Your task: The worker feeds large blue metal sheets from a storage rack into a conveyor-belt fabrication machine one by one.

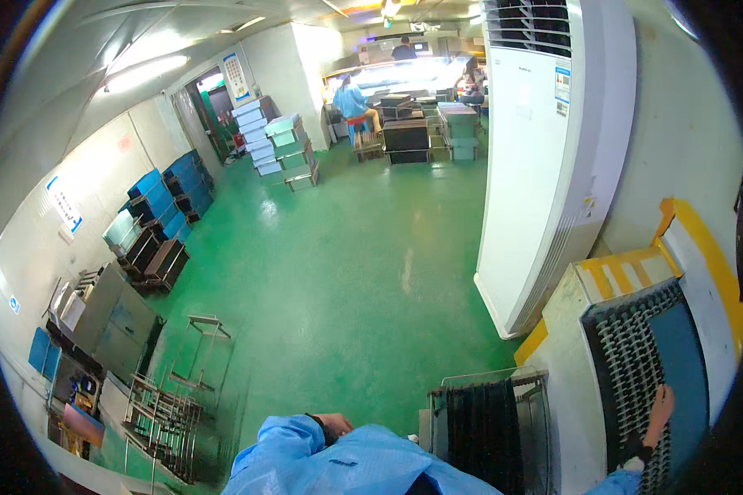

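Observation:
On the right, my right hand [659,409] reaches over a conveyor of dark rollers [627,351]. Its fingers are closed at the left edge of a flat blue panel [687,363] lying on the rollers. My left hand [336,424] is bent in close to my body, in front of my blue sleeve, and its fingers are mostly hidden. Beside the conveyor stands a metal rack [483,421] hung with black strips or sheets, nearer to my body than the conveyor.
A tall white air conditioner [524,190] stands beyond the conveyor. Metal frames [165,412] and a grey cabinet [120,322] line the left. Blue crates [153,198] are stacked along the wall. Seated far off, a person in blue [351,101] works near more crates [406,136].

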The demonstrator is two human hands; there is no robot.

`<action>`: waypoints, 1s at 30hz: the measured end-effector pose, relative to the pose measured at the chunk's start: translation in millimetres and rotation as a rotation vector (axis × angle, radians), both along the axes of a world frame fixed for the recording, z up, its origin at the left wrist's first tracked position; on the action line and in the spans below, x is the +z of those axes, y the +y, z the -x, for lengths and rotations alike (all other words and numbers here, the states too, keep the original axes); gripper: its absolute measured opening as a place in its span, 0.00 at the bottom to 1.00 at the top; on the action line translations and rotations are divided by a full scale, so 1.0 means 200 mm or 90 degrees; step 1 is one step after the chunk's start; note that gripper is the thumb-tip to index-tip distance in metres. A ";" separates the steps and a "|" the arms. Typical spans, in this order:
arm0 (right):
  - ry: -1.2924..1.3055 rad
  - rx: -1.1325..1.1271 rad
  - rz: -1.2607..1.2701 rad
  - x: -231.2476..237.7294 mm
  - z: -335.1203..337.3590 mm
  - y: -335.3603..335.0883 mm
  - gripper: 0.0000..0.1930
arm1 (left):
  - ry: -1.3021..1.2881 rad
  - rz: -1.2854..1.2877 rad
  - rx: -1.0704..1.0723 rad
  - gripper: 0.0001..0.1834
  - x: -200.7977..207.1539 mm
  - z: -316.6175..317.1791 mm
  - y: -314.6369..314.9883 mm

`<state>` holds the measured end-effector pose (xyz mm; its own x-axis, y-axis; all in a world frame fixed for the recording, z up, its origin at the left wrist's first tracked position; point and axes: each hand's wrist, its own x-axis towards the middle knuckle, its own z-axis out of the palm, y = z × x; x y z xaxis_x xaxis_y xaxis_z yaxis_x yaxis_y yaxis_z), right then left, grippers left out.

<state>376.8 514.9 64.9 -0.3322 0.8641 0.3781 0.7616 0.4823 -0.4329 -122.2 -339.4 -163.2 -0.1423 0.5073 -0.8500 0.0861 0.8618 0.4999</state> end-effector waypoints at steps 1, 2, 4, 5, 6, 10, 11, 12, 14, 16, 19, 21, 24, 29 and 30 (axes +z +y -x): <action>0.051 0.039 0.018 0.04 0.04 -0.06 0.27 | -0.033 -0.004 0.071 0.29 0.00 -0.01 0.00; 0.103 0.078 0.036 0.09 0.09 -0.13 0.26 | -0.065 -0.007 0.141 0.29 0.01 -0.02 0.00; 0.225 0.122 0.130 0.25 0.16 -0.42 0.25 | -0.094 -0.014 0.176 0.30 0.08 -0.03 0.07; 0.298 0.127 0.205 0.33 0.21 -0.61 0.24 | -0.090 -0.017 0.144 0.31 0.17 0.00 0.15; 0.367 0.127 0.278 0.43 0.24 -0.82 0.22 | -0.092 -0.021 0.109 0.32 0.21 -0.02 0.20; 0.379 0.258 0.449 0.29 0.46 -1.31 0.17 | -0.034 0.021 0.052 0.30 0.08 0.06 0.13; 0.295 0.201 0.493 0.13 0.44 -1.35 0.15 | -0.004 0.046 0.023 0.29 0.11 0.09 0.19; 0.213 0.138 0.534 -0.09 0.38 -1.39 0.14 | 0.029 0.070 -0.013 0.28 0.15 0.10 0.28; -0.092 0.141 0.421 -0.39 0.34 -1.52 0.20 | 0.062 0.102 -0.063 0.27 0.18 0.14 0.37; -0.145 0.064 0.429 -0.50 0.40 -1.70 0.28 | 0.011 0.052 -0.074 0.27 0.12 0.20 0.38; -0.124 -0.012 0.469 -0.57 0.50 -1.87 0.28 | -0.075 -0.013 -0.083 0.27 0.02 0.28 0.40; -0.147 -0.046 0.487 -0.56 0.53 -1.92 0.28 | -0.105 -0.030 -0.093 0.27 -0.01 0.33 0.41; -0.114 -0.064 0.400 -0.57 0.55 -1.93 0.29 | -0.136 -0.048 -0.085 0.26 -0.05 0.37 0.34; -0.112 -0.083 0.374 -0.62 0.51 -1.87 0.29 | -0.188 -0.071 -0.081 0.26 -0.09 0.46 0.16; -0.102 -0.075 0.386 -0.60 0.53 -1.85 0.29 | -0.200 -0.135 -0.073 0.25 -0.13 0.46 0.06</action>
